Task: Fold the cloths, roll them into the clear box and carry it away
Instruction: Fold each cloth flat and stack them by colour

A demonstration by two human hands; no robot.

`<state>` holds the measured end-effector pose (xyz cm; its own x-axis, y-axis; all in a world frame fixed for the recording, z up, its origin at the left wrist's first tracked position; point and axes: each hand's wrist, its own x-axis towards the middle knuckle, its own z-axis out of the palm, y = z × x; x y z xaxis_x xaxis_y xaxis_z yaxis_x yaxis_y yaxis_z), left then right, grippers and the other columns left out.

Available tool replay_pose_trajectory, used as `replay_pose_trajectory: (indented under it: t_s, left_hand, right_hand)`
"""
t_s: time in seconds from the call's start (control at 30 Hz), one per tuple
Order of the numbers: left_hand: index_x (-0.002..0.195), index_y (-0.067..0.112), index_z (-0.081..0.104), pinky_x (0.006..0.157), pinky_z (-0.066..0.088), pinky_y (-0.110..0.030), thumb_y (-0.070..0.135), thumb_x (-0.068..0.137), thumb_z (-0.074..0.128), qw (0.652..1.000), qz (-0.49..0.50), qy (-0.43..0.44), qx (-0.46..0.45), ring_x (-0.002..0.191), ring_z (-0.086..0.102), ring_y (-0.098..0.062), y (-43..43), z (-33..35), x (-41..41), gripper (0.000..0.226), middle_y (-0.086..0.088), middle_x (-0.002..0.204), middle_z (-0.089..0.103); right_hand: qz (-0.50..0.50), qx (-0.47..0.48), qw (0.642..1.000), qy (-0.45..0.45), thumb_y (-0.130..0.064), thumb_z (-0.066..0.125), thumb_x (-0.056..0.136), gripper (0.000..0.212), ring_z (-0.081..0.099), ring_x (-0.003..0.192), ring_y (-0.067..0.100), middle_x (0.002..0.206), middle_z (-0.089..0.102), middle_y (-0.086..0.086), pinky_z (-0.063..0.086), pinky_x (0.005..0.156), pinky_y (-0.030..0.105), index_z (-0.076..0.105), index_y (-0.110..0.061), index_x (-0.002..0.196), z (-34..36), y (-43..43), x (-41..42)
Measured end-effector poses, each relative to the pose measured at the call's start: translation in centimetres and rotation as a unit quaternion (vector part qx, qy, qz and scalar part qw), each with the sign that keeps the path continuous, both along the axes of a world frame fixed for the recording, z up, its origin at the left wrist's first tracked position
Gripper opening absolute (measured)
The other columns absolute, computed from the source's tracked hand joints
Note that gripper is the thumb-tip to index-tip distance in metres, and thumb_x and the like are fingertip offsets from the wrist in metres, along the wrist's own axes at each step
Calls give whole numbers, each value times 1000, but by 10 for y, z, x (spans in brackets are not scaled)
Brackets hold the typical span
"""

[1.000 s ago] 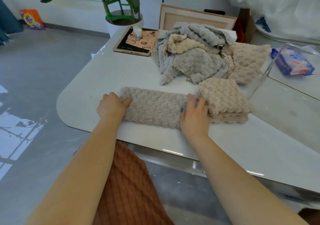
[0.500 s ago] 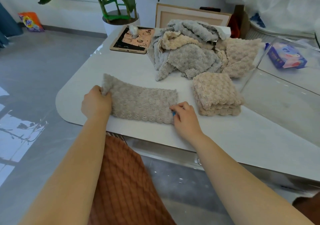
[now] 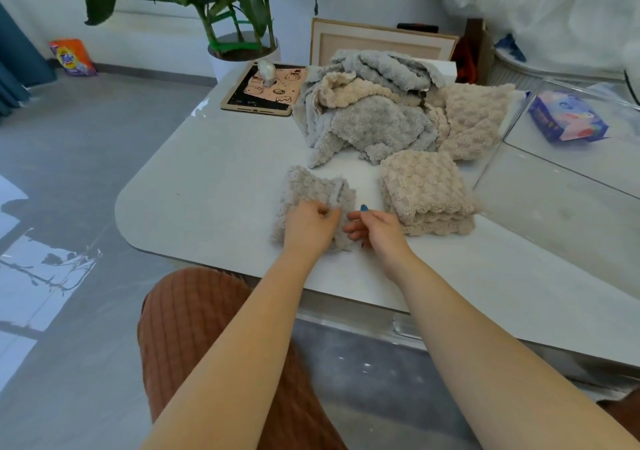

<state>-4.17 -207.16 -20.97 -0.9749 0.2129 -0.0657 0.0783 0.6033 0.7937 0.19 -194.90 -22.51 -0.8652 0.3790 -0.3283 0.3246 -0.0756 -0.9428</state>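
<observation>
nearest, the two hands meet at the counter's (image 3: 207, 190) front edge. the left hand (image 3: 311, 228) has its fingers curled onto the top layer of the grey cloth (image 3: 311, 186), pinching it. the right hand (image 3: 377, 233) sits just beside it, thumb raised and fingers loosely bent at the cloth's right edge. whether it grips the cloth or only touches it, i cannot tell.

a second ago this cloth lay as a long strip stretched between hands set well apart. the left end has since been carried across to the right, so the strip is halved into a squarish packet. this cloth's folding looks nearly done, with rolling and boxing still ahead.

just right of it lies the folded beige stack (image 3: 426, 186). behind is the unfolded pile (image 3: 374, 117), so plenty remains.

the clear box (image 3: 571, 207) on the right is cut off by the frame. its walls are hard to trace, and whether the tissue pack (image 3: 568, 120) is inside or behind it is unclear.
</observation>
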Motion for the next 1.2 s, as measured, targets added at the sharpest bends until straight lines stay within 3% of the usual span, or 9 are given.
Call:
replay_pose_trajectory:
  t_s: [0.13, 0.27, 0.4, 0.5, 0.6, 0.8, 1.0, 1.13, 1.2]
  left_hand:
    - [102, 11, 67, 75, 56, -38, 23, 97, 49, 989, 60, 20, 130, 75, 67, -16, -12, 6, -1, 22, -5, 86, 69]
    - [131, 13, 53, 93, 40, -36, 18, 100, 41, 977, 143, 156, -26, 115, 49, -27, -43, -2, -13, 34, -10, 127, 52]
    - [152, 22, 24, 116, 17, -47, 33, 103, 31, 971, -38, 114, -205, 144, 15, -30, -45, -29, -14, 50, -10, 158, 17]
    - [154, 28, 9, 118, 1, -48, 44, 103, 20, 955, -49, 74, -284, 148, -2, -28, -38, -48, -9, 55, -6, 161, -4]
    - [153, 25, 15, 116, 9, -48, 44, 102, 26, 955, -23, 87, -283, 144, 10, -34, -34, -47, -10, 55, -14, 160, 3]
    - [135, 18, 42, 89, 45, -32, 26, 92, 60, 993, 105, 4, 59, 98, 54, -25, -25, -24, -20, 48, -13, 129, 42]
    - [135, 28, 38, 83, 56, -43, 5, 89, 62, 887, 85, -256, 375, 102, 64, -27, 0, 8, -40, 57, -13, 121, 59]
    - [137, 28, 41, 88, 55, -45, 3, 91, 58, 841, -9, -236, 486, 114, 61, -26, 27, 19, -48, 55, -8, 130, 54]
    - [138, 26, 40, 89, 54, -35, 3, 91, 57, 902, -23, -166, 398, 114, 58, -21, 39, 13, -51, 56, -6, 130, 52]
  right_hand:
    - [27, 38, 998, -30, -21, 57, 93, 21, 54, 56, 12, 68, 59, 4, 37, 50, 22, 64, -9, 77, 1, 2, -6]
    - [40, 124, 991, -32, -13, 70, 81, 16, 54, 59, 17, 61, 57, 2, 42, 62, 28, 62, -13, 67, -3, -8, -18]
    - [-18, 241, 970, 1, -9, 56, 89, 17, 57, 80, 18, 78, 58, -3, 44, 72, 27, 66, -10, 104, -12, -13, -19]
    - [-9, 315, 949, -17, -11, 56, 90, 21, 60, 89, 24, 89, 63, 5, 42, 70, 28, 61, -7, 109, -17, -9, -19]
    - [0, 334, 941, -46, -18, 59, 89, 33, 59, 96, 28, 101, 63, 11, 43, 72, 30, 52, -7, 120, -15, -6, -22]
    - [-18, 428, 894, 128, -7, 50, 90, 28, 55, 97, 25, 111, 53, 7, 46, 79, 36, 56, -7, 117, -11, -2, -2]
    - [53, 505, 835, 210, -5, 44, 86, 35, 54, 104, 27, 114, 56, 12, 50, 86, 40, 62, 0, 115, -21, 18, 14]
    - [-78, 571, 777, 253, -4, 45, 81, 36, 54, 101, 32, 114, 59, 16, 42, 85, 39, 66, -2, 110, 0, 40, 19]
    - [-93, 615, 761, 184, -13, 48, 80, 39, 48, 113, 31, 125, 57, 13, 32, 91, 38, 65, -11, 115, 4, 61, 13]
